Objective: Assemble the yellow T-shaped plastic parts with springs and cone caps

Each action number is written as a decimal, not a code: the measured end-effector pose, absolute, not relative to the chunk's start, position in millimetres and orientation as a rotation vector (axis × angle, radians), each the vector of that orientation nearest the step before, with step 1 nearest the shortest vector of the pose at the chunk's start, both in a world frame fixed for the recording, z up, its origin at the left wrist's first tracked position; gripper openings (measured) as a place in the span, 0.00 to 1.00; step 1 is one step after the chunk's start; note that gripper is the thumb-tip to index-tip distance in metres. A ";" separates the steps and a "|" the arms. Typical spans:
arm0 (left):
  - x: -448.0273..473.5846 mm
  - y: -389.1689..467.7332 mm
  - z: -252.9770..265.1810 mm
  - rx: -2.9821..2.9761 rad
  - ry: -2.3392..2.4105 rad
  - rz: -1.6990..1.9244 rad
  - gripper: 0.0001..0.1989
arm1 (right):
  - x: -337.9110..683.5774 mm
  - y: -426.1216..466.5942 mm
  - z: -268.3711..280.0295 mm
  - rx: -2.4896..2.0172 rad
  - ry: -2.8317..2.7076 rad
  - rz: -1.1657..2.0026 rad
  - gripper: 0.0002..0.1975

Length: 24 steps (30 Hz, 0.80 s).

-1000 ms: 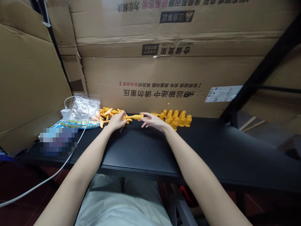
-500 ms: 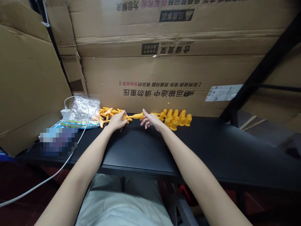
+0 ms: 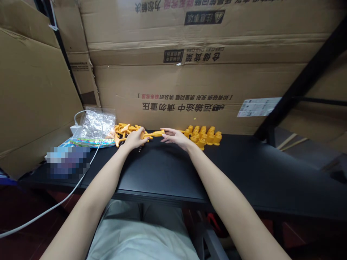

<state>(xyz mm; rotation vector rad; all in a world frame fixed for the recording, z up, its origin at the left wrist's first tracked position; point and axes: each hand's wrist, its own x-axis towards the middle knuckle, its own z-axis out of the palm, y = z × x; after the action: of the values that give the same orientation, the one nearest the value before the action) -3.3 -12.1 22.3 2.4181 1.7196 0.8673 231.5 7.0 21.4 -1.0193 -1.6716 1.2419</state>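
Observation:
My left hand (image 3: 135,139) is closed round the handle end of a yellow plastic corkscrew (image 3: 156,133), which points level to the right above the black table. At its far end, the fingertips of my right hand (image 3: 177,139) lie on both sides of the yellow sleeve, fingers fairly straight. The screw of this piece is hidden. Just behind and beside my left hand is a pile of yellow-orange T-handled corkscrews (image 3: 124,129) with dark metal spirals. Several yellow ribbed caps (image 3: 208,137) stand in a group right of my right hand.
A clear plastic bag (image 3: 99,122) and a colourful packet (image 3: 94,142) lie left of the pile. A white cable (image 3: 89,168) runs from a white plug (image 3: 76,129) over the table edge (image 3: 162,195). A cardboard wall (image 3: 162,79) stands behind, a black shelf post (image 3: 298,76) at right.
The fingers of my right hand have straightened and turned about the sleeve's end, the hand shifting slightly. My left hand stays in place on the corkscrew.

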 end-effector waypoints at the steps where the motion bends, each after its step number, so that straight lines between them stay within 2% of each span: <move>1: -3.4 -12.2 22.4 2.417 1.719 0.870 0.15 | 231.4 6.8 21.5 -1.019 -1.669 1.244 0.24; 24: -4.0 -11.8 21.9 2.438 1.724 0.877 0.14 | 227.5 8.0 20.3 -1.039 -1.552 1.329 0.22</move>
<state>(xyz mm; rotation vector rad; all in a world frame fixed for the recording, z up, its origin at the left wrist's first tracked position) -4.0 -11.8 21.9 2.4378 1.7241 0.8771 227.5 8.0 20.3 -1.0395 -1.5522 1.3289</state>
